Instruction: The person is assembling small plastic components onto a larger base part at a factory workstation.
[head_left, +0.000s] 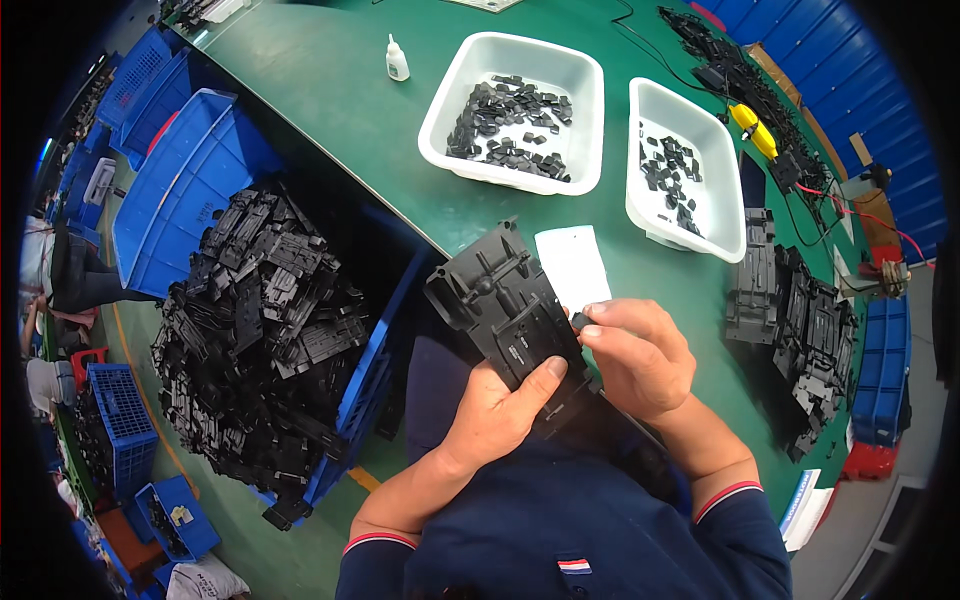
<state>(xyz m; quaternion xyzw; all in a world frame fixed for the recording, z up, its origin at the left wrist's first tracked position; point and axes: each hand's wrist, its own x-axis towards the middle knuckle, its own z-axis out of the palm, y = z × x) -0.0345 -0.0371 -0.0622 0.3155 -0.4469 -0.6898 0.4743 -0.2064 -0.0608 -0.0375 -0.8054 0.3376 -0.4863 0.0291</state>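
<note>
My left hand (pixel 500 408) is closed round the lower part of a black moulded plastic chassis (pixel 505 300), its thumb lying across the face. The chassis is tilted, with its far end up and to the left, over the table's near edge. In a pinch between thumb and fingertips, my right hand (pixel 640 355) has a small black plastic piece (pixel 579 321), close beside the chassis's right edge. A sheet of white paper (pixel 575 262) lies on the table just beyond. What sits under the left palm is hidden.
Two white tubs (pixel 432 140) (pixel 735 190) hold small black pieces on the green table (pixel 330 90). A blue crate (pixel 190 195) heaped with black chassis parts (pixel 270 300) stands at left. More chassis (pixel 790 320) are stacked at right. A small white bottle (pixel 397 62) and yellow tool (pixel 755 130) lie farther off.
</note>
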